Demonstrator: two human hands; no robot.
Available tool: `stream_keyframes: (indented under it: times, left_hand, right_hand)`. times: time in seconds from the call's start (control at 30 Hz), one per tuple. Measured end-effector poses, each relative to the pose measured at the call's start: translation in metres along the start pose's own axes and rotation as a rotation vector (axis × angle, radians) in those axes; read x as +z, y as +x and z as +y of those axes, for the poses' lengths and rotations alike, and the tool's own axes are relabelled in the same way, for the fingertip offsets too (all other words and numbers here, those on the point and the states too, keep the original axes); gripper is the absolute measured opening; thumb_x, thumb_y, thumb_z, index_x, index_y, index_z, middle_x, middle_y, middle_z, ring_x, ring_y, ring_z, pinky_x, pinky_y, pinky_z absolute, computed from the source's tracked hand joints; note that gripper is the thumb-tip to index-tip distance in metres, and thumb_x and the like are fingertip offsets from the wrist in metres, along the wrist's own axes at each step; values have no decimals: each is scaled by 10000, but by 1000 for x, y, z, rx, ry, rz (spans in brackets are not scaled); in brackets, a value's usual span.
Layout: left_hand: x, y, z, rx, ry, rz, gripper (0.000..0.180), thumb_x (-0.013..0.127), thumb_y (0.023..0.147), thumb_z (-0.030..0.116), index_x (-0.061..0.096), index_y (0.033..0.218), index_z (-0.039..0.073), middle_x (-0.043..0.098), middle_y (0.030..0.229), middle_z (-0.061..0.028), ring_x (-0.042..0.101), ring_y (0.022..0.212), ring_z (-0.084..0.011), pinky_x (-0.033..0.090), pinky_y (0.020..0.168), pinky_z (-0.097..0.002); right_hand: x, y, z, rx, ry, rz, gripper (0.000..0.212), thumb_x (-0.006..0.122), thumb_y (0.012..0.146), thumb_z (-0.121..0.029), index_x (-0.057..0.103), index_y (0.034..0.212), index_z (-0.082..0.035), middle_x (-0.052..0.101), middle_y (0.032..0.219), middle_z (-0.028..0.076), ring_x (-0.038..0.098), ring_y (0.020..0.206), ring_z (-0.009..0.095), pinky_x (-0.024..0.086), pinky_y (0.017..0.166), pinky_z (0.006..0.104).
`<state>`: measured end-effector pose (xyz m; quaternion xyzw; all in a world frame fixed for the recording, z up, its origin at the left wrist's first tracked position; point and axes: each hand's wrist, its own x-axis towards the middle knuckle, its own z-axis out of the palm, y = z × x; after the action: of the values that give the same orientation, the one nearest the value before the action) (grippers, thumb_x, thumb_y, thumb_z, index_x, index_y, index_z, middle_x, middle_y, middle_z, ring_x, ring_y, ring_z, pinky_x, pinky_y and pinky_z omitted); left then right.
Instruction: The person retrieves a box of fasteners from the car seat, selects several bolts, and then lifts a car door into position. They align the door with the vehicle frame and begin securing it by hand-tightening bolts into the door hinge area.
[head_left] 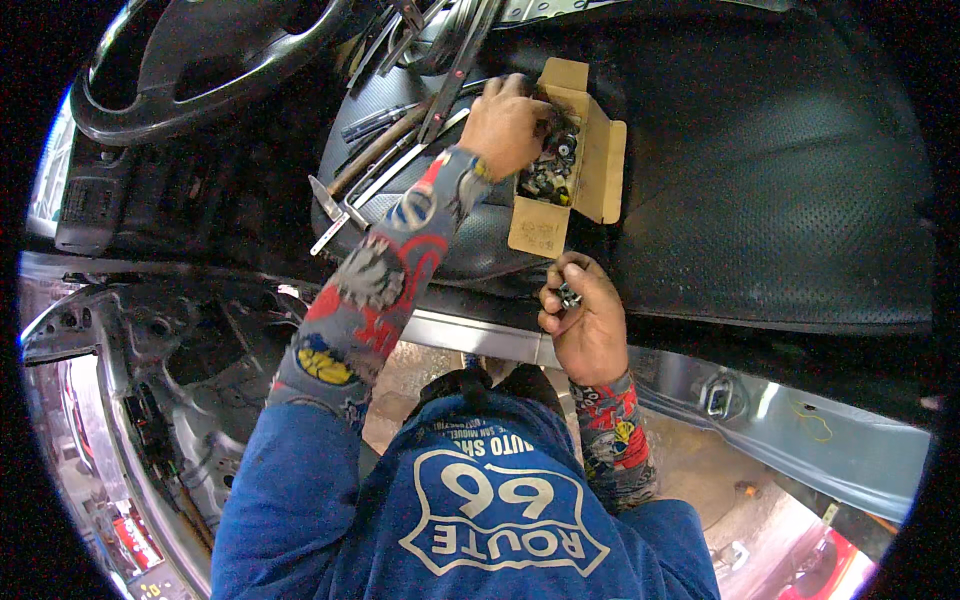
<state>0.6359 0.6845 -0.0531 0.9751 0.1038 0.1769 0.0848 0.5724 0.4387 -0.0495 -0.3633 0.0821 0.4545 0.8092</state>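
Note:
An open cardboard box (pixel 527 222) lies on the black seat, its flaps folded outward. Inside is a jumble of small hardware (pixel 548 178), with dark, silvery and some yellow pieces. My left hand (pixel 503 125) reaches over the box's left side, fingers curled down among the parts. Its fingertips are hidden, so what they pinch cannot be made out. Just below the box's near flap, my right hand (pixel 590 315) is palm up. Its fingers curl around several small metal fasteners (pixel 568 296); their exact kind is too small to tell.
Left of the box lie a hammer (pixel 372 158), a hacksaw (pixel 375 190) and long metal strips (pixel 460 72) on the seat (pixel 755 200). A steering wheel (pixel 200 110) is at upper left. The metal door sill (pixel 480 335) runs between my body and the seat.

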Motion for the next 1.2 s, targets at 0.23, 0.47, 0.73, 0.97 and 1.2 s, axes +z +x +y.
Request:
stream_keyframes:
  times: [0.23, 0.47, 0.73, 0.97, 1.2]
  left_hand:
    - [33, 33, -13, 135, 398, -264, 342, 626, 806, 290, 756, 1106, 191, 474, 1467, -149, 383, 1378, -372, 365, 1046, -511]
    - [17, 40, -61, 235, -222, -292, 317, 607, 779, 145, 771, 1047, 187, 593, 1269, -179, 543, 1179, -416, 467, 981, -512]
    - [-4, 23, -59, 98, -192, 25, 244, 682, 795, 178, 762, 1022, 143, 623, 1037, -196, 598, 1007, -399, 507, 890, -466]
    - [8, 27, -13, 401, 370, -202, 186, 679, 723, 260, 735, 864, 153, 657, 1177, -99, 498, 1195, -326, 411, 947, -458]
    - [24, 52, -8, 309, 329, -267, 158, 646, 801, 216, 766, 897, 181, 721, 957, -43, 567, 1134, -258, 392, 940, -429]
  right_hand:
    - [8, 15, -1, -77, -317, -65, 545, 541, 946, -137, 438, 1472, -42, 536, 795, -1, 419, 542, 53, 297, 433, 192]
    - [-6, 28, 6, -121, -558, -41, 593, 512, 889, -68, 454, 1479, -47, 523, 692, -17, 393, 506, 41, 297, 427, 199]
    - [-22, 32, 11, 29, -452, 33, 522, 522, 889, -82, 553, 1411, -75, 518, 656, -25, 409, 488, 50, 320, 426, 213]
    - [-22, 33, 21, 23, -466, -13, 490, 511, 900, -80, 548, 1388, -53, 527, 694, 3, 402, 483, 55, 275, 397, 194]
    - [-30, 36, 17, 63, -524, 10, 442, 509, 892, -79, 603, 1324, -52, 526, 682, 5, 409, 492, 60, 278, 398, 201]
